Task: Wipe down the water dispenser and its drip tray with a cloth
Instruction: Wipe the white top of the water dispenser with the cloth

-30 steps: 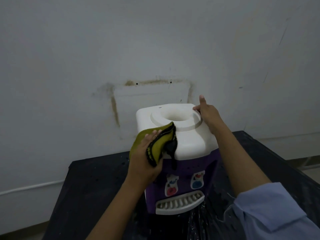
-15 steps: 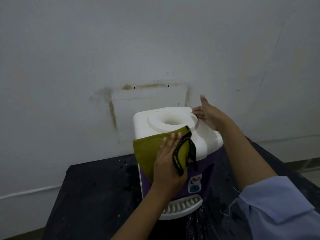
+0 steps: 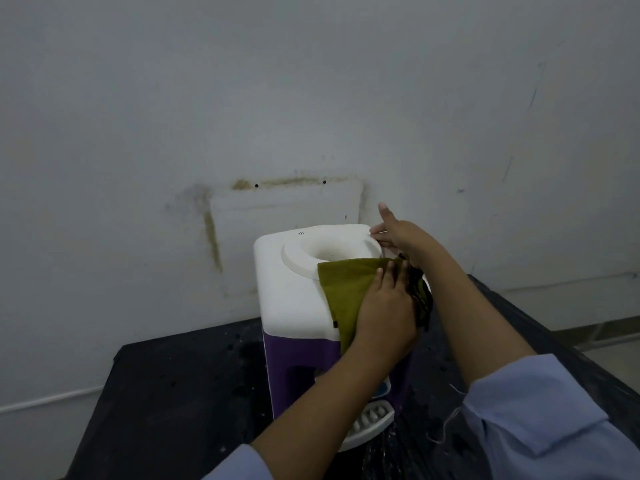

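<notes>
A: How do the hands hold?

B: The left hand (image 3: 384, 306) lies flat, fingers straight and close together, pressing the olive-green cloth (image 3: 343, 289) onto the white top of the water dispenser (image 3: 287, 299). Nothing is pinched. The right hand (image 3: 403, 237) is spread too, fingers straight, touching the far right corner of that top, thumb raised.

A: Where exactly does the cloth sit?

B: On the front right part of the top. One edge overlaps the raised ring around the bottle opening, and the lower end hangs over the front edge onto the purple body. A dark-trimmed fold bunches just beside the left hand, below the right wrist.

A: And the drip tray?

B: The drip tray (image 3: 372, 419) is white and slotted, at the foot of the front face. The left forearm crosses in front and hides part of it.

A: What does the dispenser stand on?

B: A black, speckled table (image 3: 166, 393) set against a pale wall (image 3: 242, 98) with brownish streaks. The right arm wears a light blue sleeve (image 3: 540, 417).
</notes>
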